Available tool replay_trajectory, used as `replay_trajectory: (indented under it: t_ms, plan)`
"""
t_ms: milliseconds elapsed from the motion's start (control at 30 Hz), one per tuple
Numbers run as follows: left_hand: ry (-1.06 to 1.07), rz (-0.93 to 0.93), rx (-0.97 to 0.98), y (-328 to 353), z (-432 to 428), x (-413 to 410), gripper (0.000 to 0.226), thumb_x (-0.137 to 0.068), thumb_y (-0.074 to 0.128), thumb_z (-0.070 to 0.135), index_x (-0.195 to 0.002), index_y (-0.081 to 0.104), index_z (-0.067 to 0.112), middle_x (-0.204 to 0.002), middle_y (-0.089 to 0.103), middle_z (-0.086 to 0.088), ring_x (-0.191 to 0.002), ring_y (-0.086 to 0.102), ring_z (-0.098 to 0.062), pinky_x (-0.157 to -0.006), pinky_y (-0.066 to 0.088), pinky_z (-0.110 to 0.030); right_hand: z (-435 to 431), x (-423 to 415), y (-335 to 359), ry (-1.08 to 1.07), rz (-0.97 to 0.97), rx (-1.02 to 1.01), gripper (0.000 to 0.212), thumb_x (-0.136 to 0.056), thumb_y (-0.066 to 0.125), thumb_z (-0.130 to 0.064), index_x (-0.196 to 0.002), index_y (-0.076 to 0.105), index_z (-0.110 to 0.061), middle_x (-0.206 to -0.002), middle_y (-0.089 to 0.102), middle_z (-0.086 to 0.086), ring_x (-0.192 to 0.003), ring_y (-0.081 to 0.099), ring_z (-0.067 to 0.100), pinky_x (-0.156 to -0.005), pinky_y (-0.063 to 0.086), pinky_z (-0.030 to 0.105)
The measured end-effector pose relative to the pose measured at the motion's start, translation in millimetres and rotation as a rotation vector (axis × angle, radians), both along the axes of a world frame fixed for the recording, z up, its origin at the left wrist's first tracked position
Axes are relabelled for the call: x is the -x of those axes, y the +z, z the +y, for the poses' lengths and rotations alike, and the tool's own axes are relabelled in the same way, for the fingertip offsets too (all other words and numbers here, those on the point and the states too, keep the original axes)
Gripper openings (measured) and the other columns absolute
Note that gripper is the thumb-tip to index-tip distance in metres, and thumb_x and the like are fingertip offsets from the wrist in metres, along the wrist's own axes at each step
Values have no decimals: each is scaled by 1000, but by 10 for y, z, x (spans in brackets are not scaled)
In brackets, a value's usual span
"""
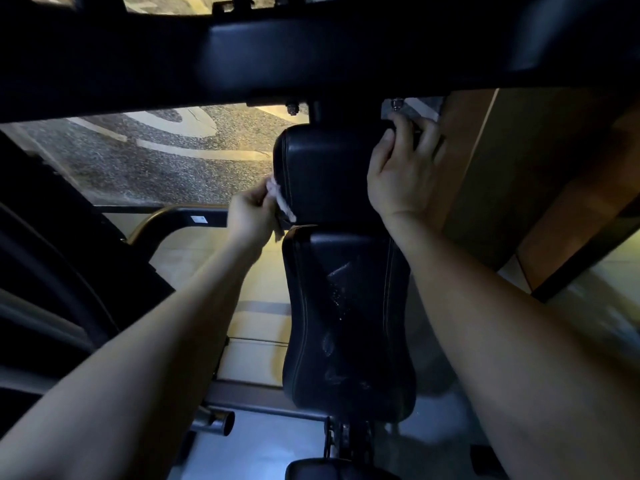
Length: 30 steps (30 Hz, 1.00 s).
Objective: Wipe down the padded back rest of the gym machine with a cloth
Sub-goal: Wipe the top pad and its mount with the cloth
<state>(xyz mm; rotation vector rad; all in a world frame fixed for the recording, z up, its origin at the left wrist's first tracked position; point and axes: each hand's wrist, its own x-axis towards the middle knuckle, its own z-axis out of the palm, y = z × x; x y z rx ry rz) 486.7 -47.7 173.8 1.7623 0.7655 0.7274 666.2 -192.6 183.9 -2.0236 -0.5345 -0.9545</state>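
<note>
Black frame bar [311,46] above back rest [325,174]

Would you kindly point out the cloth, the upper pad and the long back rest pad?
cloth [281,199], head view: its crumpled middle.
upper pad [325,174], head view: its front face.
back rest pad [346,323], head view: its centre.

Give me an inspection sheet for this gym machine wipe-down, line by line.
Surface: black back rest, wet streaks on its middle; separate upper pad above it.
Job's things: pale cloth pressed on the upper pad's left edge.
Clutter: nothing seen.
Grippers: left hand shut on the cloth; right hand gripping the upper pad's top right corner.
Cables: nothing seen.
Surroundings: dark padded bar overhead, metal frame tube below, speckled floor.
</note>
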Motion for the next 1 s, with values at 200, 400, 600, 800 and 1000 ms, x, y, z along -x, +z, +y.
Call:
replay_trajectory:
  t_ms: [200, 400, 600, 800, 1000]
  plan:
    - [86, -5, -26, 316, 47, -179, 75, -97, 58, 7, -161, 19, 15, -122, 67, -3, -100, 66, -23, -85, 57, -43, -1, 12, 1, 4, -18, -7, 32, -104, 45, -32, -124, 68, -24, -122, 60, 12, -102, 55, 35, -83, 38, 36]
    - [367, 118, -257, 447, 178, -270, 10, -92, 57, 9, -91, 63, 17, -92, 73, -8, -82, 72, -25, -76, 62, -41, -12, 7, 4, 10, -20, -3, 32, -104, 45, -31, -125, 68, -23, -125, 59, 13, -105, 55, 36, -86, 41, 39]
    - [278, -66, -178, 329, -134, -319, 25, -98, 54, 34, -110, 62, 13, -94, 67, 5, -83, 63, -10, -73, 48, -23, 21, -9, -23, -13, -24, -12, 33, -104, 44, -32, -126, 68, -25, -123, 60, 12, -103, 55, 36, -84, 45, 42]
    - [177, -184, 56, 236, -60, -344, 40, -101, 50, 50, -122, 68, 21, -111, 75, 4, -107, 69, -13, -99, 55, -46, 20, -24, -30, -9, -1, -17, 36, -105, 39, -34, -126, 68, -24, -124, 59, 13, -105, 54, 37, -86, 44, 44]
    - [107, -221, -128, 569, -13, -522, 27, -102, 58, 32, -116, 72, 14, -107, 76, 3, -103, 69, -8, -97, 54, -28, 12, -14, -22, -3, 13, -9, 35, -105, 41, -34, -125, 68, -24, -125, 58, 13, -105, 53, 37, -89, 41, 42]
